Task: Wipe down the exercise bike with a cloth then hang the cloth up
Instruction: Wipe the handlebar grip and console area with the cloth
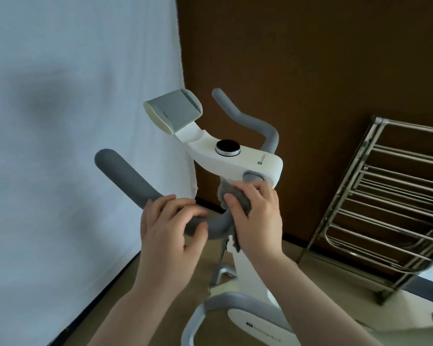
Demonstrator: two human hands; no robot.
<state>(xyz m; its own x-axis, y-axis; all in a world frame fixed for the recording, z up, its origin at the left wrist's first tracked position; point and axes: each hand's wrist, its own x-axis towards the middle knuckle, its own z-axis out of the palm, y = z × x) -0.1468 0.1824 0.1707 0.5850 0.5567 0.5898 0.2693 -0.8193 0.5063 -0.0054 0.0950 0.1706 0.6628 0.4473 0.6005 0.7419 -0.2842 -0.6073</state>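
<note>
A white exercise bike [258, 163] with grey padded handlebars stands in the middle of the view. It has a black round knob [228, 146] on top and a grey tablet holder [173, 109] in front. My left hand [170, 226] curls over the near left handlebar [128, 178]. My right hand [256, 216] holds a grey cloth [238, 199], thumb on it, and presses it against the bike's stem just under the white console. Part of the cloth hangs down below my palm.
A metal drying rack [385, 203] leans against the brown wall [310, 58] on the right. A white sheet [73, 121] hangs at the left. The bike's base and a second grey part lie low on the tan floor [298, 250].
</note>
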